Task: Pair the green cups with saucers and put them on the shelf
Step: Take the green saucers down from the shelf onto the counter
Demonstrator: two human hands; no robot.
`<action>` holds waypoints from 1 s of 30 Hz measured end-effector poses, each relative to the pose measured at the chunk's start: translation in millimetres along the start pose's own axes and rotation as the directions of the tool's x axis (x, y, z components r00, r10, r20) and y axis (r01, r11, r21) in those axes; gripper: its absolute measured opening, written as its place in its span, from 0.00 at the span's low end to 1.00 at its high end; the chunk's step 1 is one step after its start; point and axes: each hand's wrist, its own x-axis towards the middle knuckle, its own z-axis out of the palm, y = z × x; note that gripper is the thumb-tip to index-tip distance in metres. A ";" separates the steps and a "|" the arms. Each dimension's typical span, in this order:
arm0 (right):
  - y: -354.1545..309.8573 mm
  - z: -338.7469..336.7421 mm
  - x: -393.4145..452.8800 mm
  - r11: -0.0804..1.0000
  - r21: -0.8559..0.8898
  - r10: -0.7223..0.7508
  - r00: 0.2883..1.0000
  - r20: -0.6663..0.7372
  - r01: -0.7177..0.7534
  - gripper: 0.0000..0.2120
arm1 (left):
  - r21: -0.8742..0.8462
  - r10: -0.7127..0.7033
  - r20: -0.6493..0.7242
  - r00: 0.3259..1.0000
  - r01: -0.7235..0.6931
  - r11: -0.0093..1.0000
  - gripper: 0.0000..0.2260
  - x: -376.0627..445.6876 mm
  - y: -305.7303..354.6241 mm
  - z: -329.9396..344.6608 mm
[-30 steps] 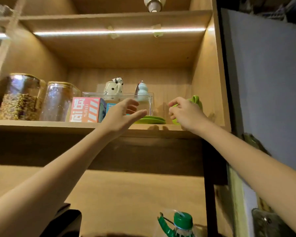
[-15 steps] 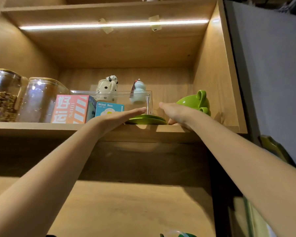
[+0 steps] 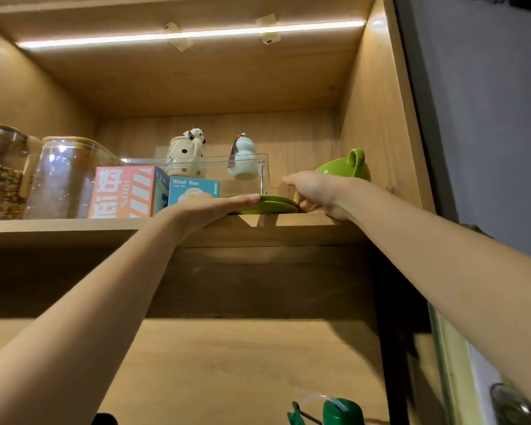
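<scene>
Two green saucers (image 3: 267, 206) lie stacked near the front edge of the wooden shelf (image 3: 74, 230). Green cups (image 3: 339, 168) sit tilted together behind them by the right wall, handles up. My left hand (image 3: 209, 207) lies flat on the shelf, palm down, its fingertips touching the saucers' left rim. My right hand (image 3: 316, 193) is at the saucers' right rim, thumb low against the edge and forefinger stretched out above the stack without touching it. Part of the cups is hidden behind this hand.
A clear plastic bin (image 3: 246, 176) with two ceramic figures stands just behind the saucers. A blue Blind Box carton (image 3: 193, 187), a pink box (image 3: 123, 191) and two glass jars (image 3: 65, 176) fill the shelf's left. A green-capped bottle (image 3: 341, 411) is below.
The camera has drawn closer to the shelf. My left hand flattened and slid right to the saucers' left rim. My right hand left the cups and dropped to the saucers' right rim.
</scene>
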 end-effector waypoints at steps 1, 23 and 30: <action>-1.1 -1.7 -0.3 1.000 -0.003 0.028 1.000 0.007 -0.028 0.21 | 0.043 0.003 -0.004 1.000 -0.002 0.999 0.40 -6.4 3.6 -2.7; -17.2 -35.5 -51.4 0.683 0.704 0.205 0.976 0.071 -0.194 0.11 | -0.196 0.172 -0.096 0.980 -0.188 0.962 0.27 -81.0 48.3 -18.5; -10.4 -23.8 -101.3 0.603 0.779 0.270 0.963 0.006 -0.174 0.07 | -0.306 0.130 -0.125 0.984 -0.163 0.938 0.37 -132.6 45.4 -18.3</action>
